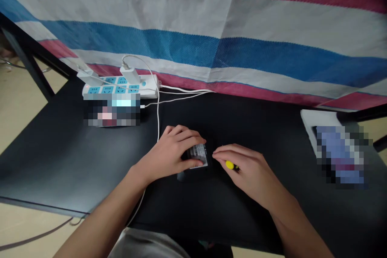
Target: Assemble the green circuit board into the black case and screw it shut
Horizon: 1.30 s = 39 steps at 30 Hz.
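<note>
The left hand (167, 155) is curled over a small black device (196, 161), fingers across its far side and thumb along its near edge, so it looks gripped rather than merely touched. The device lies on the black bench (51, 157), its body almost lost against the dark top. A white barcode label (198, 155) faces up on it; bars and fine print show, but nothing is legible at this size. The right hand (249, 171) sits just beside it, fingers partly closed and reaching toward the label, with a yellow tool handle (229, 165) showing under them. The handle seems held in that hand, though the fingers hide most of the tool. Farther back on the bench lies a white power strip (148, 86) with blue socket panels and two white plug adapters (130, 75) in it, no brand readable. White cables (157, 117) run from it past the left hand. Two pixelated patches (111, 109) hide whatever lies in front of the strip and on a white object (317, 127) at the right. Behind the bench hangs a red, white and blue striped woven tarp (217, 48).
</note>
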Tool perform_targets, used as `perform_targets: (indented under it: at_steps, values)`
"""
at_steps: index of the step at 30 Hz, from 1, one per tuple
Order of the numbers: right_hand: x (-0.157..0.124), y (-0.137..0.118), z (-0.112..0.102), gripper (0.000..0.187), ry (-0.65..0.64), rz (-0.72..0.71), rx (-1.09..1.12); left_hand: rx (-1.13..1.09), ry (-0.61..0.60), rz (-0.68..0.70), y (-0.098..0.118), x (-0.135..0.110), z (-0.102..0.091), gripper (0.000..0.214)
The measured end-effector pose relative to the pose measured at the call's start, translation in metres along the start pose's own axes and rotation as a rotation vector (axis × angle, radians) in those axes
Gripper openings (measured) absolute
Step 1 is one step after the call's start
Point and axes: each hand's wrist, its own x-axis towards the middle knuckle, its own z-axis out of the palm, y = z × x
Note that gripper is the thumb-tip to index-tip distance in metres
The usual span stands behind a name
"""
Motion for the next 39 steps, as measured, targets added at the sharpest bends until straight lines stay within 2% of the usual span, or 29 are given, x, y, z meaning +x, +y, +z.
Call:
perform_targets:
  at_steps: [3,7,12,17,24,32,39]
  values:
    - [-0.001,-0.004,0.002,0.026,-0.037,-0.035,-0.009,0.015,0.018,0.004,0.0,0.001,0.002,0.032]
    - [-0.002,-0.01,0.004,0.023,-0.097,-0.021,0.005,0.025,0.062,-0.007,0.001,0.003,0.006,0.024]
    - [-0.002,-0.014,0.006,0.025,-0.163,0.013,-0.026,0.01,0.071,-0.013,0.001,0.003,0.007,0.024]
    - [0.0,-0.015,0.007,0.027,-0.192,-0.035,-0.109,-0.006,0.051,-0.024,0.001,0.002,0.006,0.023]
    - [0.0,-0.017,0.006,0.024,-0.147,-0.085,-0.245,-0.011,0.039,-0.028,0.002,0.004,0.003,0.024]
    - [-0.002,-0.024,0.004,0.036,-0.179,-0.163,-0.287,-0.014,0.033,-0.034,0.002,0.003,0.003,0.025]
    - [-0.005,-0.02,0.005,0.043,-0.203,-0.142,-0.292,-0.029,0.028,-0.041,0.001,0.003,0.003,0.024]
